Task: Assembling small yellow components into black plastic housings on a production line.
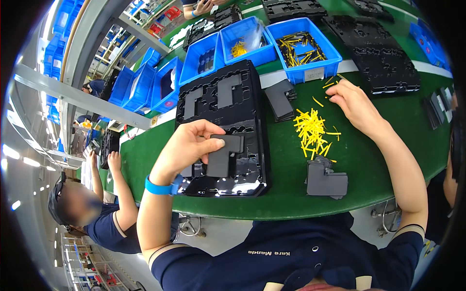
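Observation:
My left hand [189, 145] is closed on a flat dark-grey L-shaped part [224, 156], thumb on top, above the near half of a black moulded tray [257, 167]. Similar grey parts [229, 91] lie in that tray's recesses. Off to the right, my right hand [357, 105] reaches to a few loose small strips [330, 82], fingertips drawn together; whatever is between them is too small to make out. A heap of thin yellow strips [310, 127] lies between my hands. Stacked grey L-shaped parts [327, 179] sit nearer me, and another stack [280, 100] is beside the tray.
Blue bins [313, 74] stand along the far side, one with yellow and black strips, another with yellow strips and a clear bag. More black trays [378, 53] lie at the far right on the green table [286, 201]. A co-worker [104, 213] sits at the left.

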Available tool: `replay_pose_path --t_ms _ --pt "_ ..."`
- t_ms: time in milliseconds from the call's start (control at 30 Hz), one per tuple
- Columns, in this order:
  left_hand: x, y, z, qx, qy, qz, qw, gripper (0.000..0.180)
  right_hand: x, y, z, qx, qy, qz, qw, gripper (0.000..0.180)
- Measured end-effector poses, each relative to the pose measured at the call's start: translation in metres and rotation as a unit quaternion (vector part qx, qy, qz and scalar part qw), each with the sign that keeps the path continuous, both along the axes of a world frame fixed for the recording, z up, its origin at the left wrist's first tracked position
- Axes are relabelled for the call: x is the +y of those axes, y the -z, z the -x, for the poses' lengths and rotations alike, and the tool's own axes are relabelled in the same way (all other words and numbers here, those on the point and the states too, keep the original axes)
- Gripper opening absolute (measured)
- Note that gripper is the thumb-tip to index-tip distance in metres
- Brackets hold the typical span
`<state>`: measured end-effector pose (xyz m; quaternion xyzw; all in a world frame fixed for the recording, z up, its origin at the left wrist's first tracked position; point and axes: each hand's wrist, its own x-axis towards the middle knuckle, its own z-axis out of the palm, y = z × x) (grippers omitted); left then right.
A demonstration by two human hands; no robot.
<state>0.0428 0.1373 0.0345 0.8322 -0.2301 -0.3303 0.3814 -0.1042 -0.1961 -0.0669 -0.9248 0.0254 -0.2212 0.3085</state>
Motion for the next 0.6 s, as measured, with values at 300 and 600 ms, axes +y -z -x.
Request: replay_pose_path --t_ms 300,600 --pt "-0.011 0.012 0.023 -0.361 0.041 -0.055 0.930 0.030 0.001 -0.014 0.007 0.063 0.012 -0.042 0.997 0.011" --pt "-0.030 0.030 0.030 -0.536 0.108 -0.067 0.835 0.027 -0.007 -0.009 0.010 -0.005 -0.036 -0.024 0.999 0.007"
